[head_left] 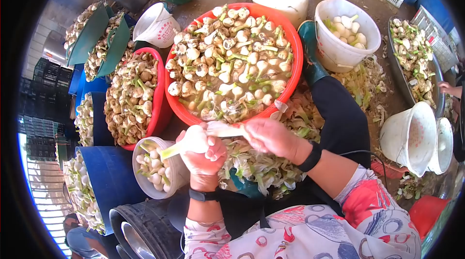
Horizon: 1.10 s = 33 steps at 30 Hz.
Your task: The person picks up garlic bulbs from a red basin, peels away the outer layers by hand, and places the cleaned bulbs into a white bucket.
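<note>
A white garlic bulb with a short green stem is in my left hand, its fingers wrapped round it. A pale strip of peel stretches from the bulb to my right hand, whose closed fingers pinch its end. Both hands are just in front of the red tub, which holds many unpeeled bulbs in murky water. Below my hands lies a heap of loose peels. To the left of my left hand stands a white bucket with peeled bulbs.
At the upper right is a white bucket of peeled bulbs. A red basin and blue barrels of garlic stand left. Empty white buckets are at the right. Another person's hand shows at the right edge, near a dark basin.
</note>
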Available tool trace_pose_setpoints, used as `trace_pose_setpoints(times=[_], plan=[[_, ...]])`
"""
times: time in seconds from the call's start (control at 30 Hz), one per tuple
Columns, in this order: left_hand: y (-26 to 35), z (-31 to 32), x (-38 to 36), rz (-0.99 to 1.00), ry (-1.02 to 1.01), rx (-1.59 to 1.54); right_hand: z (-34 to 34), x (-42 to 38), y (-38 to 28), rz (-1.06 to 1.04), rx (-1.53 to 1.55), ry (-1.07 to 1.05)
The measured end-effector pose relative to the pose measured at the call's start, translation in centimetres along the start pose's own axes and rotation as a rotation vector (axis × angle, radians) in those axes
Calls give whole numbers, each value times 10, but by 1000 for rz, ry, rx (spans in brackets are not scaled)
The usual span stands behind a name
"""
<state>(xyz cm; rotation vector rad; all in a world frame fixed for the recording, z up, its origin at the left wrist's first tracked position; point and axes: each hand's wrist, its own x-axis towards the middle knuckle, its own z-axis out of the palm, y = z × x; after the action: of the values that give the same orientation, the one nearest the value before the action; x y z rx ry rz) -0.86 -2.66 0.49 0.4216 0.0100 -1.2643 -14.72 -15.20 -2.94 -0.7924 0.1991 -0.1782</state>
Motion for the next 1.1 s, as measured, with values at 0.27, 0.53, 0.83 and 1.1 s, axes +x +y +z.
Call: trace_pose_setpoints(times=[0.27,0.53,0.83,1.1], plan=[[4,-2,-6,-130,-127,-44,11,-11,-20,67,-3,-133],[-18,-2,6,-292,134,405,3,3,-7,-113,62,262],[-47,-9,1,-294,138,1005,-34,6,-17,-172,519,486],[-21,-23,20,66,321,202,-6,-9,22,219,-1436,299]])
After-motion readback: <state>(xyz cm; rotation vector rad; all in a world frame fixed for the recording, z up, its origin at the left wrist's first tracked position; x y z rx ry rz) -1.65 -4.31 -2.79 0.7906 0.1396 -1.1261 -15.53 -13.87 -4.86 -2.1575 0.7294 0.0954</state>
